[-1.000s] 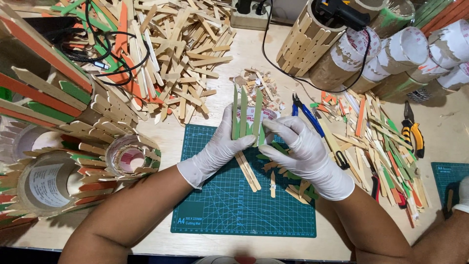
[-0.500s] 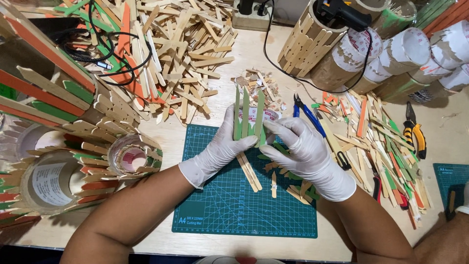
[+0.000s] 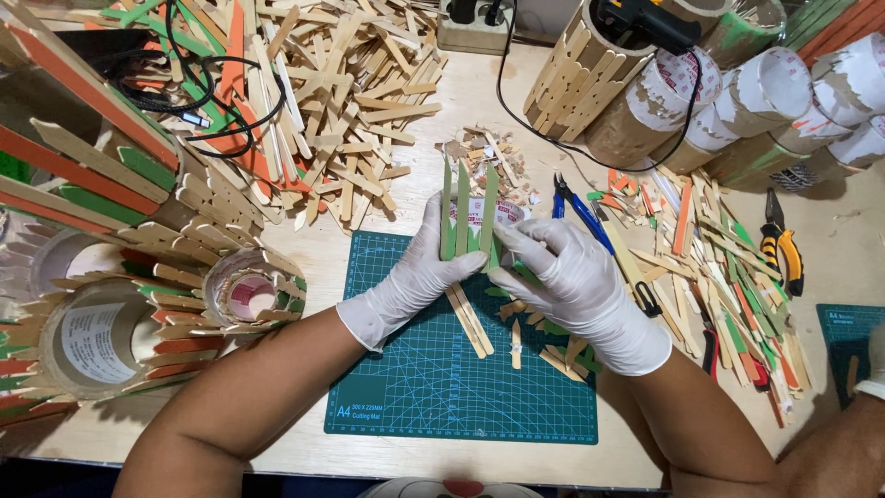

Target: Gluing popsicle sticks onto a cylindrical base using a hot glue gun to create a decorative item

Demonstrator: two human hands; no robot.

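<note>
Three green-painted flat wooden craft sticks [image 3: 466, 219] already stand side by side on the small cardboard roll [image 3: 479, 217] you hold above the green cutting mat [image 3: 433, 387]; much of its wall looks bare. Your white-gloved left hand [image 3: 419, 272] and white-gloved right hand [image 3: 562, 277] are both clamped on it. Its sticks run lengthwise away from you, tips toward the table's far edge.

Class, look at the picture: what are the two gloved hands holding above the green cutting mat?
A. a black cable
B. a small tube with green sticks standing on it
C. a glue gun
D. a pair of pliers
B: the left hand and right hand both grip the small tube, with green sticks upright along its side.
</note>
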